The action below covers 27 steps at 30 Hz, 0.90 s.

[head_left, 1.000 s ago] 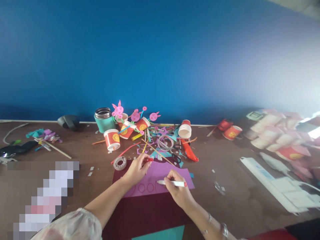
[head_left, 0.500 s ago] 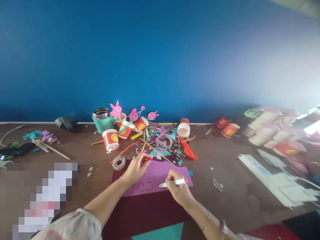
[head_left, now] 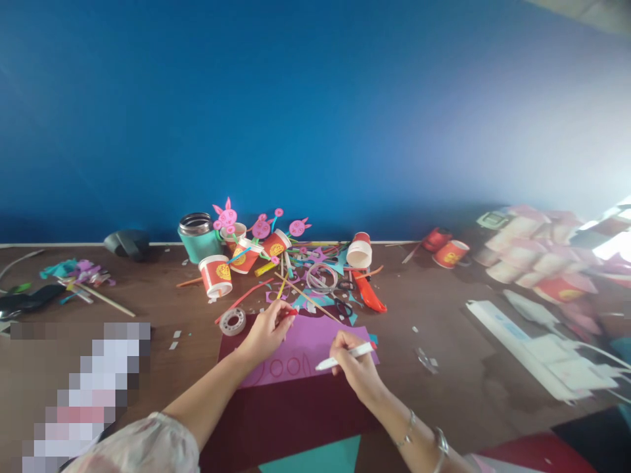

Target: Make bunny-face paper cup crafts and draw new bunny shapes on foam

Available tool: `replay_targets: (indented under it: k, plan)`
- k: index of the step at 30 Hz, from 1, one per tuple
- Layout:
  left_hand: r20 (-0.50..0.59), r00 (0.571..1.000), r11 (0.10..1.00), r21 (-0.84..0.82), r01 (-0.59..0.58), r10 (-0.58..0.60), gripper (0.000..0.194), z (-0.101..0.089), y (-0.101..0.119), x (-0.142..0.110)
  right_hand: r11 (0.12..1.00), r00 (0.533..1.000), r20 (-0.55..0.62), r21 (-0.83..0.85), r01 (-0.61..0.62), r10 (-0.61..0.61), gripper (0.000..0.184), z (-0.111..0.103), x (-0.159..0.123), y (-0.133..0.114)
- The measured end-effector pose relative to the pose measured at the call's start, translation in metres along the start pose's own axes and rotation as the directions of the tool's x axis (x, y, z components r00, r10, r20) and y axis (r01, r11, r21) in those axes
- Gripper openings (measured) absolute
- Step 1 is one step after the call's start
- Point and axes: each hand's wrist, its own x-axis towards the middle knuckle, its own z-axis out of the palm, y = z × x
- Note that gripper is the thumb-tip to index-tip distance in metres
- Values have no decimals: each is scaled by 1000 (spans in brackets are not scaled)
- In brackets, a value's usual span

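Note:
A white marker (head_left: 345, 357) with a red end is gripped in my right hand (head_left: 357, 371), its tip at the lower part of a purple sheet of paper (head_left: 315, 335). Red drawn outlines show on that sheet, two small circles among them, with curved strokes to either side. My left hand (head_left: 269, 332) pinches a small red marker cap (head_left: 292, 313) above the sheet's upper left. Beneath the purple paper lies a dark maroon sheet (head_left: 290, 417), and a teal piece (head_left: 315, 458) is at its near edge.
Behind the paper are red paper cups (head_left: 215, 276) with pink animal cutouts (head_left: 227, 219), a teal jar (head_left: 194, 248), scissors (head_left: 342, 307), a tape roll (head_left: 233, 321) and scraps. A white power strip (head_left: 517, 348) and stacked cups (head_left: 539, 253) occupy the right.
The marker has moved along a red stroke right of the circles, and its rear end now tilts higher. My left hand keeps the cap in about the same place. The view has shifted slightly.

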Motion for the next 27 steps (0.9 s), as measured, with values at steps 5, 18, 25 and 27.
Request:
replay_targets:
  k: [5,18,25,27]
  plan:
    - [-4,1000,1000,1,-3,3,15,0,-2,0,999,999,-22,-48,-24,23,13,-5,0,5]
    - [5,1000,1000,14,4,-4,14,-1,0,0,997,996,63,-64,-53,57,12,-3,-2,1]
    - [2,1000,1000,8,5,-5,15,0,-1,0,994,997,62,-103,-40,47,13,-4,-2,1]
    - [-1,1000,1000,6,5,-5,15,0,-2,0,992,998,57,-122,-25,33,14,-4,-2,0]
